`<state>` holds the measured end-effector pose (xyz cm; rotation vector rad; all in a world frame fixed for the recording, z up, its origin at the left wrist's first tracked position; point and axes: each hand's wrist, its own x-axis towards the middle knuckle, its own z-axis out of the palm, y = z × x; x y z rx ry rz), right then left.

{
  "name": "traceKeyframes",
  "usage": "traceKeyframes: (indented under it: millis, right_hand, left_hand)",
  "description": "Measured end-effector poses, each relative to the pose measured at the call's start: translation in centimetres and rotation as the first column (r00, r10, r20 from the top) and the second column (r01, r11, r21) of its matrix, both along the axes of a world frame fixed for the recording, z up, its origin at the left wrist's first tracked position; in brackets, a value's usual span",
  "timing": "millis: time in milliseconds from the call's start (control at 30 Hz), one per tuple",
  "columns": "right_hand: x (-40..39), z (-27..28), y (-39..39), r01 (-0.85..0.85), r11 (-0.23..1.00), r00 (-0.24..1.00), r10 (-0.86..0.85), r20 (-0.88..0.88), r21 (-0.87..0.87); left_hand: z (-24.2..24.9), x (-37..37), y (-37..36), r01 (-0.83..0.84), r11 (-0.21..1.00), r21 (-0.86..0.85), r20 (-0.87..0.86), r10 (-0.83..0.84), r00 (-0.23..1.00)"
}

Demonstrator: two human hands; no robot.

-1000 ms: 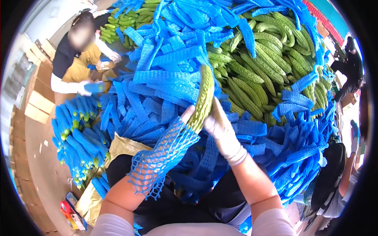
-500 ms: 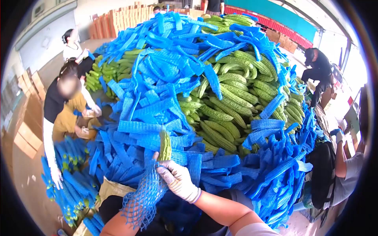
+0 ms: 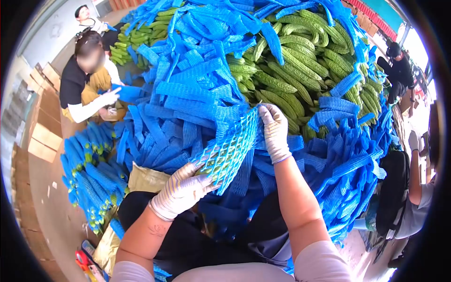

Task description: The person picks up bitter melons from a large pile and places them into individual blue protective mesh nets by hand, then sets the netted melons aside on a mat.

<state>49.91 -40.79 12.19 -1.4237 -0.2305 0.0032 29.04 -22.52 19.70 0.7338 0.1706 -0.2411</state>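
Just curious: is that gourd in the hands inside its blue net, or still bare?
Inside: green gourd shows through the blue net stretched between both hands.

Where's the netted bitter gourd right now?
Head view, centre: the netted bitter gourd spans both gloved hands, left hand at its lower end, right hand at its top.

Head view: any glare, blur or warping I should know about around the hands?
Head view: fisheye, black corners, edges bent. Both hands, left and right, and the netted gourd are sharp and evenly lit. Daylight washes out the right edge; one face is blurred.
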Motion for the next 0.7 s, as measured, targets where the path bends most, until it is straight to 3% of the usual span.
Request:
traceKeyframes:
  millis: [67, 100, 133, 167, 200, 233, 267, 300, 333, 367, 400, 433, 533, 600, 667, 700]
  right_hand:
    - [-0.7, 0.4, 0.4, 0.063, 0.997, 0.998, -0.063, -0.013, 0.037]
    - [-1.1, 0.4, 0.7, 0.124, 0.989, 0.992, -0.122, -0.029, 0.075]
    - [-1.2, 0.2, 0.7, 0.114, 0.99, 0.993, -0.113, -0.022, 0.08]
    - [-1.4, -0.3, 0.5, -0.114, 0.957, 0.939, 0.192, -0.284, 0.267]
    - [-1.7, -0.7, 0.5, -0.264, 0.832, 0.737, 0.5, -0.455, 0.487]
    - [-3.6, 1.0, 1.1, -0.345, 0.738, 0.663, 0.629, -0.406, 0.581]
    - [-5.6, 2.7, 1.9, -0.409, 0.625, 0.576, 0.742, -0.344, 0.665]
    - [-6.1, 1.9, 2.2, -0.392, 0.672, 0.656, 0.683, -0.321, 0.628]
    - [-6.3, 2.3, 2.0, -0.413, 0.661, 0.618, 0.708, -0.341, 0.626]
    - [-6.4, 2.5, 2.0, -0.413, 0.692, 0.634, 0.685, -0.359, 0.592]
    - [-6.4, 2.7, 2.0, -0.414, 0.72, 0.649, 0.662, -0.375, 0.556]
    - [-6.7, 3.3, 2.0, -0.461, 0.703, 0.62, 0.691, -0.37, 0.541]
    - [-7.7, 2.1, 2.4, -0.565, 0.667, 0.549, 0.743, -0.382, 0.486]
    - [-9.3, 3.3, 3.3, -0.626, 0.645, 0.559, 0.763, -0.324, 0.438]
    - [-9.8, 2.5, 3.7, -0.656, 0.644, 0.572, 0.764, -0.298, 0.394]
    - [-9.9, 2.5, 3.6, -0.634, 0.629, 0.543, 0.776, -0.32, 0.45]
  left_hand:
    - [0.2, -0.5, 0.0, -0.074, 0.99, 0.117, 0.06, 0.068, 0.996]
    - [-1.2, -0.6, 0.5, -0.115, 0.914, 0.39, 0.135, 0.067, 0.989]
    - [-2.2, -0.6, 0.8, -0.127, 0.911, 0.392, 0.142, 0.076, 0.987]
    - [-3.0, -0.4, 1.0, -0.2, 0.68, 0.705, 0.342, -0.08, 0.936]
    - [-3.3, -0.4, 1.2, -0.335, 0.348, 0.876, 0.442, -0.296, 0.847]
    - [-2.0, -0.3, 0.3, -0.304, 0.341, 0.889, 0.411, -0.305, 0.859]
    - [-1.5, 0.5, -1.0, -0.487, 0.335, 0.806, 0.579, -0.282, 0.765]
    - [-0.7, 0.5, -1.0, -0.383, 0.411, 0.827, 0.526, -0.327, 0.785]
    - [0.0, 0.4, -0.8, -0.269, 0.48, 0.835, 0.472, -0.375, 0.797]
    - [0.9, -0.2, 1.7, -0.033, 0.366, 0.93, 0.221, -0.484, 0.847]
    - [0.7, -0.3, 2.5, -0.033, 0.708, 0.705, 0.285, -0.24, 0.928]
    - [1.2, 0.0, 3.3, -0.18, 0.715, 0.675, 0.313, -0.057, 0.948]
    - [0.6, 1.9, 4.1, -0.517, 0.573, 0.636, 0.376, 0.355, 0.856]
    - [-0.6, 2.7, 3.1, -0.489, 0.403, 0.774, 0.417, 0.257, 0.872]
    - [-2.6, 3.3, 2.7, -0.521, 0.444, 0.729, 0.474, 0.222, 0.852]
    - [-2.6, 3.3, 3.1, -0.414, 0.422, 0.806, 0.404, 0.118, 0.907]
